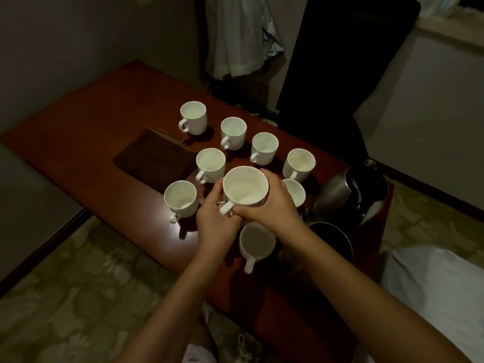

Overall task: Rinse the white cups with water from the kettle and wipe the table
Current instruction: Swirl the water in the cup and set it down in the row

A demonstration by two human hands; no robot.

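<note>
- One white cup (245,186) is held lifted above the desk (110,121) between both hands, its mouth facing up and its handle turned toward the person.
- The left hand (216,218) is closed around the near left side of that cup, by the handle; its grip is on the cup.
- The right hand (272,205) is wrapped around the right side and near wall of the same cup, with the thumb laid beside the handle, so both grips are taken by this one cup.
- Eight further white cups are seen upright on the desk: a far cup (193,117), four more in the middle of the group, a cup at the left (180,197), a cup partly hidden behind the right hand (296,192), and a near cup (256,243) under the forearms.
- Whether water lies in any cup cannot be told; the insides are pale and the light is dim.
- The steel kettle (348,192) is left standing at the right end of the desk, untouched, beside a dark round vessel (332,237).
- A brown cloth (157,159) is lying folded at the left of the cups, not in use.
- The rinsing is judged to be in hand, with one cup being dealt with; how many are finished cannot be read.
- The wiping of the desk is judged not yet begun.
</note>
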